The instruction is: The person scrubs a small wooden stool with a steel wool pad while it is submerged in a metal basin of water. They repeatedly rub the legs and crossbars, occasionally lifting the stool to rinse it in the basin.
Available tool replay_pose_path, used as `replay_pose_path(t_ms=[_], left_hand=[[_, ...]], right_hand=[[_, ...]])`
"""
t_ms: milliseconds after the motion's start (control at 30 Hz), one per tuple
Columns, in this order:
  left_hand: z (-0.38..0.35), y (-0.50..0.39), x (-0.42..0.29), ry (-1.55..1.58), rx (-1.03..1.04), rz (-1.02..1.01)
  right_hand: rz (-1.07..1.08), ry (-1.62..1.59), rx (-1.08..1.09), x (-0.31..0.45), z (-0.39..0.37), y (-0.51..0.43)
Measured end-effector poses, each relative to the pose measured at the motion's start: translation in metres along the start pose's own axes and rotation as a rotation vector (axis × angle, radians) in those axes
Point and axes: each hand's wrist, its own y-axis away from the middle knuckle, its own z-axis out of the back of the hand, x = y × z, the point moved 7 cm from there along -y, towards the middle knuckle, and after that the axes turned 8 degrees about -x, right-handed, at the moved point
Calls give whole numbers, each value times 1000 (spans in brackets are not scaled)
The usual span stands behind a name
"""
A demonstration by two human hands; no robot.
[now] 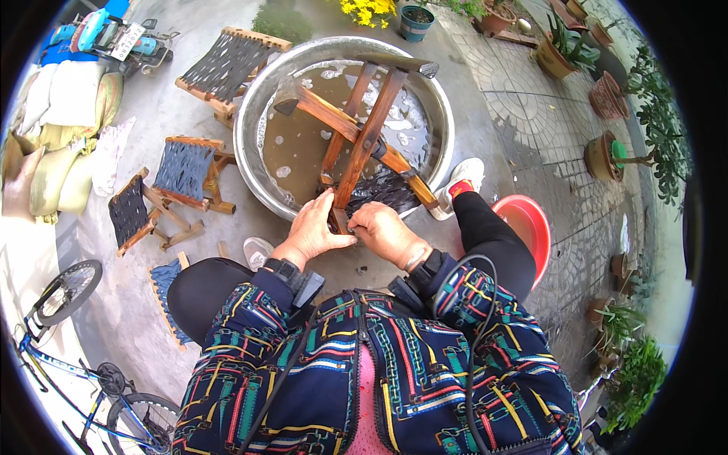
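A wet wooden folding stool (369, 136) with crossed legs lies over a large round metal basin (243, 142) of murky, sudsy water (296, 136). Its dark woven seat (387, 190) is on the side nearest me, low at the basin's rim. My left hand (314, 224) holds the near end of the stool's frame, thumb and fingers around the wood. At the same end, my right hand (387, 232) has its fingers curled against the frame, pinching something small that I cannot make out.
Several stools with woven seats stand at the left, among them a black one (224, 62) and a blue-grey one (183, 169). A red plastic basin (537, 227) is beside my right leg. Flower pots (603, 156) line the right; filled sacks (54, 182) and a bicycle (91, 375) are at the left.
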Motion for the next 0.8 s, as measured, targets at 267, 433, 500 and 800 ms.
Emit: replay_pose_path(t_ms=[267, 433, 500, 800], left_hand=[[-2, 1, 6, -73, 76, 66], [-1, -2, -1, -24, 21, 19], [-2, -1, 3, -32, 59, 76], [1, -1, 0, -41, -8, -3]], right_hand=[[-31, 74, 101, 4, -6, -8], [-1, 85, 60, 10, -3, -12], [90, 87, -97, 18, 8, -12], [11, 56, 12, 10, -10, -14]])
